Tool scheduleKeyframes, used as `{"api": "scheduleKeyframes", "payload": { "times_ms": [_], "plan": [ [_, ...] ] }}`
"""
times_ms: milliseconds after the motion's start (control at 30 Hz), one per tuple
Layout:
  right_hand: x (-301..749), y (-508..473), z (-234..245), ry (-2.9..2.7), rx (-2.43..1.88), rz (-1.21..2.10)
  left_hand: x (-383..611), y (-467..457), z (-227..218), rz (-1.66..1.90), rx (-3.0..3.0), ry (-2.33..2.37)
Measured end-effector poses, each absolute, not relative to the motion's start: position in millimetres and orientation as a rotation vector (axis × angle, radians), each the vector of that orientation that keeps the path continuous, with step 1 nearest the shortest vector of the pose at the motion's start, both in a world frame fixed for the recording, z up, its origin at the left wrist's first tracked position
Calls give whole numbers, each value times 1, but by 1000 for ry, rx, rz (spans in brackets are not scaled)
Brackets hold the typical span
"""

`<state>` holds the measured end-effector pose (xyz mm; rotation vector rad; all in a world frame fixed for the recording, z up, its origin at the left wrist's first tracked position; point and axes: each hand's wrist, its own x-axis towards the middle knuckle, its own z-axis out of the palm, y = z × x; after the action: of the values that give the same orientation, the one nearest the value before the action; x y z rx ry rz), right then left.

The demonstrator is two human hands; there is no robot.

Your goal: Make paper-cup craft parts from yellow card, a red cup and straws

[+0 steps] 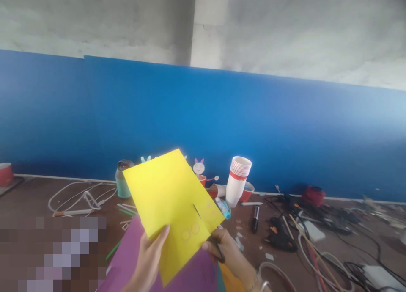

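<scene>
My left hand [149,254] grips a yellow sheet of paper [161,194] by its lower left part, thumb on top. Small outlines, two of them circles, are drawn near the sheet's lower right. In my right hand [230,249] is a pair of scissors [216,249], fingers closed on the dark handles at the sheet's lower right edge. A short dark line, a cut or part of a blade, shows in the paper above the circles. Beneath lies a purple sheet [123,262], with an orange sheet [230,279] beside it.
Behind the paper stand a stack of white paper cups [237,180], a cup figure with a rabbit-like face [198,168] and a teal container [123,184]. To the right lie a black marker [255,219], a black glue gun [281,237], tangled cables and paper scraps. A blue partition [177,110] closes the back.
</scene>
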<state>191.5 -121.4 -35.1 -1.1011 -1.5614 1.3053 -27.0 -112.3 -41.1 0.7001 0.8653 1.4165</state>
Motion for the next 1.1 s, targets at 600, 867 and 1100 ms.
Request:
{"api": "scheduleKeyframes", "payload": {
  "times_ms": [600, 867, 1100],
  "plan": [
    [212, -126, -22, -940, -969, 1161, -28, -114, -41, 1447, 768, 872],
    [206, -125, -7, -887, -1118, 1140, -26, -120, -39, 1395, 847, 855],
    [233, -114, -20, -923, -1039, 902, -26, -119, -42, 1464, 895, 865]
  ]
}}
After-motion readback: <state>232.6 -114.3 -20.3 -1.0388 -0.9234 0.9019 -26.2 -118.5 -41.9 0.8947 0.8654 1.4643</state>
